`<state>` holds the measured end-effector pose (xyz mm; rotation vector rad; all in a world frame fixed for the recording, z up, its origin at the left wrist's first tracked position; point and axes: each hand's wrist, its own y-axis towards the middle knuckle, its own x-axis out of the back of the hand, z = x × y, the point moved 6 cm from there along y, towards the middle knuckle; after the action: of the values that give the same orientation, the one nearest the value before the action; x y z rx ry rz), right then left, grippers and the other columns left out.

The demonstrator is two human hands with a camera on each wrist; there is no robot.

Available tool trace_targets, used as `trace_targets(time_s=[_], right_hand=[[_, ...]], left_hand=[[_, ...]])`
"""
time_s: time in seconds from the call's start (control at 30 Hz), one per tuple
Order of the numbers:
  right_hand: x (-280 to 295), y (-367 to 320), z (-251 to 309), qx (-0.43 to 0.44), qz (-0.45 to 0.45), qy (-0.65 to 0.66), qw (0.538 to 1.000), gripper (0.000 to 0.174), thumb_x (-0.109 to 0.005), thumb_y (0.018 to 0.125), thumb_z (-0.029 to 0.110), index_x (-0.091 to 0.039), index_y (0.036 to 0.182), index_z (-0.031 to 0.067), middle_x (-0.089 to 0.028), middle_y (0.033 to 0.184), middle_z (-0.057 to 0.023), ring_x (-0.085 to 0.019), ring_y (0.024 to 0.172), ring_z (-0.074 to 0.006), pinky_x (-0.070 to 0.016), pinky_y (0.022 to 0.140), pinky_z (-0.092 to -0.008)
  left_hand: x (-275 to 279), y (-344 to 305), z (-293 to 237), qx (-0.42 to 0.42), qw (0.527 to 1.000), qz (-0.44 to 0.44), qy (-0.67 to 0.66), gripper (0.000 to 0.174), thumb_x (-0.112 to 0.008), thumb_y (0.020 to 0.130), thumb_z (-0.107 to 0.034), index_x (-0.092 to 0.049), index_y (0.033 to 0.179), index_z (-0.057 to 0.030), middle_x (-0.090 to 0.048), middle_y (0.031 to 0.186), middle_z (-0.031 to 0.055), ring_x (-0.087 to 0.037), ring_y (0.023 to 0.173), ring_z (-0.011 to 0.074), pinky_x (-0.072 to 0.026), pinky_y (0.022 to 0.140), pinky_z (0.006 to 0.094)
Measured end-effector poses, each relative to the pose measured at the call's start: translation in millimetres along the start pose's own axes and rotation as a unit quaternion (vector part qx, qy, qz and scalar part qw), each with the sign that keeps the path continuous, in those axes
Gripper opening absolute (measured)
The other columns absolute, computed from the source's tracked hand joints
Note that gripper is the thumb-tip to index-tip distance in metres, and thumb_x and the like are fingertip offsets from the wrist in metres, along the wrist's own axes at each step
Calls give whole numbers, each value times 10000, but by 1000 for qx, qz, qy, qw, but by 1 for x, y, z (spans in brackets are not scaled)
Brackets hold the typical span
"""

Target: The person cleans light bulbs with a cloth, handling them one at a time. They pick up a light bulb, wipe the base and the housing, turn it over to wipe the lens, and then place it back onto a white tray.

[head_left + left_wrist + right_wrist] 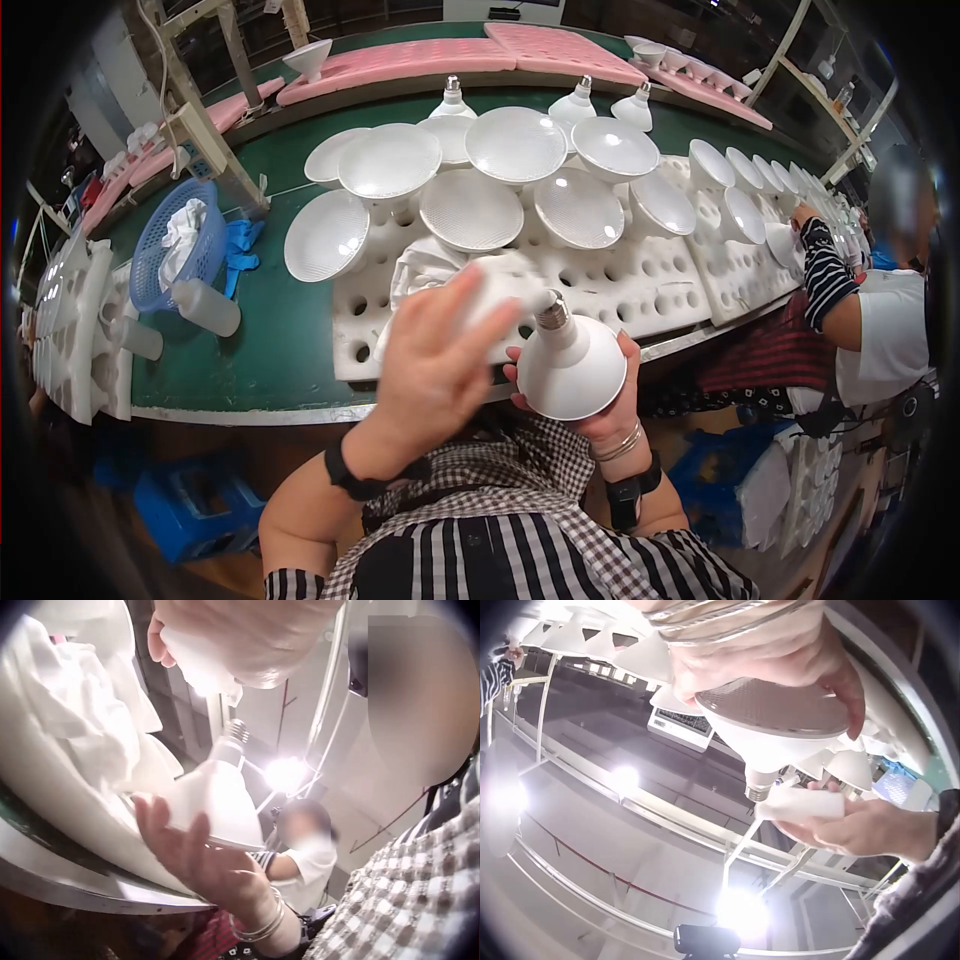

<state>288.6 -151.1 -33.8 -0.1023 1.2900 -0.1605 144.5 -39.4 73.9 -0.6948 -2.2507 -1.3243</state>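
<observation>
In the head view my right hand [610, 405] grips a white reflector light bulb [572, 370] by its wide face, with the screw base [552, 315] pointing up. My left hand [430, 360] holds a small white plastic bottle [802, 804], blurred in the head view; its tip is right by the screw base in the right wrist view. From the left wrist view, the right hand [217, 862] cups the bulb [217, 799] from below. A crumpled white cloth [425, 265] lies on the foam tray just beyond the left hand.
White foam trays [640, 285] with holes hold several reflector bulbs [470, 210] on the green table [270, 365]. At left stand a blue basket [150, 250] with cloth and a white bottle [208, 307]. Pink foam [400, 70] lines the back. Another person [880, 320] works at right.
</observation>
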Motion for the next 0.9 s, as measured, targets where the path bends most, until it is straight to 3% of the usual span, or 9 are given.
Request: trace_targets(time_s=[0.03,0.1,0.27,0.37,0.53,0.67,0.73,0.83,0.9], right_hand=[[-1,0,-3,-1,0,0,1000,930,-393,851,722,-316,1507,68,-427,1430,-313,-511,1246,-488,-462,968,-658],[0,-3,-2,37,-32,179,983,901,-397,849,711,-359,1486,74,-454,1418,-289,-514,1247,-478,-458,966,-664],[1,-6,-2,28,14,104,994,902,-399,845,716,-394,1461,56,-482,1388,-291,-525,1231,-484,-474,949,-651],[4,-3,4,29,-16,3,999,929,-408,849,720,-374,1461,21,-477,1370,-328,-533,1204,-512,-488,947,-627],[12,-7,2,16,-30,17,999,930,-409,851,715,-357,1473,24,-472,1374,-331,-531,1210,-508,-476,962,-631],[4,-2,4,13,-20,24,999,920,-410,854,699,-345,1486,34,-464,1386,-327,-518,1234,-494,-464,973,-639],[-2,-4,5,32,7,79,996,911,-406,852,695,-353,1485,43,-452,1404,-320,-515,1242,-486,-457,983,-638],[3,-6,10,68,-66,117,989,894,-403,856,689,-365,1482,51,-457,1407,-310,-512,1245,-485,-465,973,-638],[2,-4,6,63,-34,105,992,880,-399,860,683,-381,1471,50,-464,1402,-305,-521,1235,-487,-472,963,-638]], left_hand=[[-6,8,-17,-36,999,22,20,511,-660,757,-74,-651,1265,-129,-529,1386,159,-541,1081,344,-443,939,439],[-13,14,-27,-72,996,41,39,473,-672,775,-83,-663,1244,-142,-541,1383,148,-543,1086,342,-443,944,430],[-28,-1,-9,-119,990,15,81,570,-713,688,-151,-657,1255,-178,-571,1357,58,-533,1039,295,-442,859,417],[-43,-41,23,-62,995,32,72,533,-702,729,-89,-649,1257,-143,-569,1357,74,-537,1040,317,-445,876,426],[-15,-28,34,57,998,-3,23,509,-654,775,-9,-625,1277,-89,-559,1345,142,-530,1075,368,-439,925,463],[-4,10,5,13,1000,-13,11,532,-651,770,-28,-615,1296,-100,-521,1378,171,-524,1109,369,-428,945,473],[-18,22,-21,-81,995,17,56,545,-670,749,-71,-626,1288,-135,-522,1391,141,-528,1093,343,-423,929,452],[-34,29,-30,-93,990,74,79,526,-669,728,-40,-666,1246,-133,-543,1381,117,-520,1122,351,-427,935,447],[-37,19,-19,-97,990,56,87,532,-675,729,-75,-651,1256,-143,-555,1368,100,-524,1097,333,-422,915,436]])
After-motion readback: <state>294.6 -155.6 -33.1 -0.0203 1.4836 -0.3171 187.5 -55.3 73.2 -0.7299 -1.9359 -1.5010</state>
